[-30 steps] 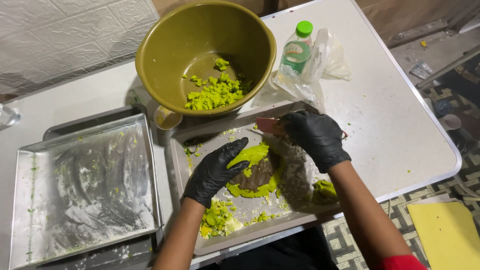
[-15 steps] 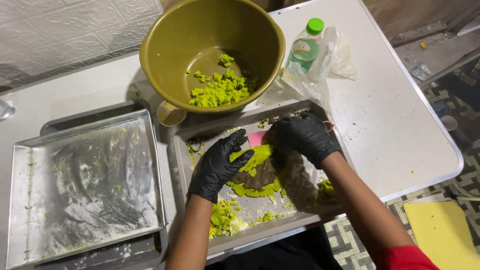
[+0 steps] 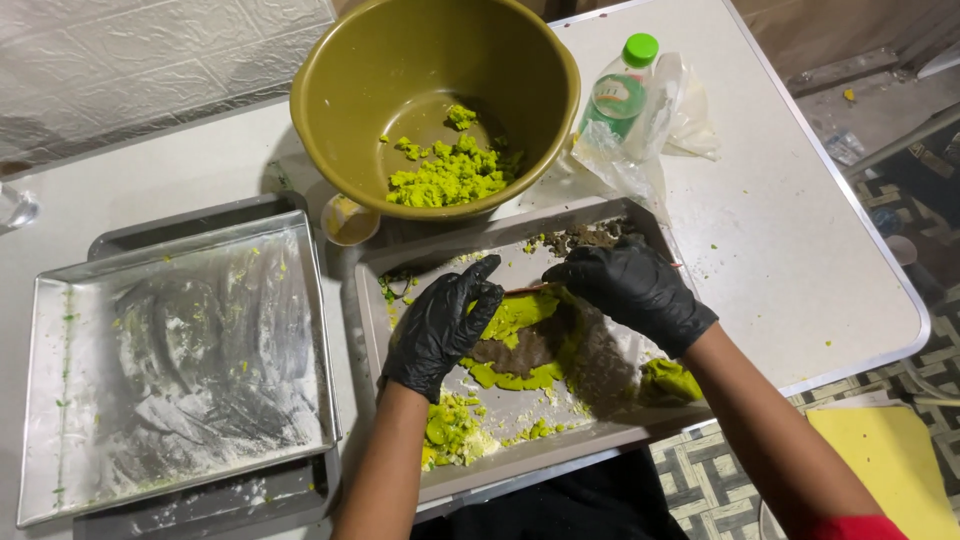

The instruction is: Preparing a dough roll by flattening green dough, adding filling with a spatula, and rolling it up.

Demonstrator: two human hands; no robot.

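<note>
Left hand (image 3: 445, 325) black-gloved, fingers spread flat, pressing green dough (image 3: 520, 345) | right hand (image 3: 635, 290) fingers curled round a thin stick-like tool (image 3: 525, 290), tip at dough's upper edge | dough with dark filling lies mid grey tray (image 3: 600, 425) on bench (image 3: 800, 250) | olive bowl (image 3: 340, 110) of green crumbs behind tray | floured metal pan (image 3: 60, 300) left.

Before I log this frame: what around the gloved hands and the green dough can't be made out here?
- Head view: the thin tool under the right hand is mostly covered by the glove; its kind is unclear.
- The dough beneath the left hand is hidden by the palm.
- The tray near edge is cut off by the forearms and body.
- The small cup is partly hidden behind the bowl.
</note>
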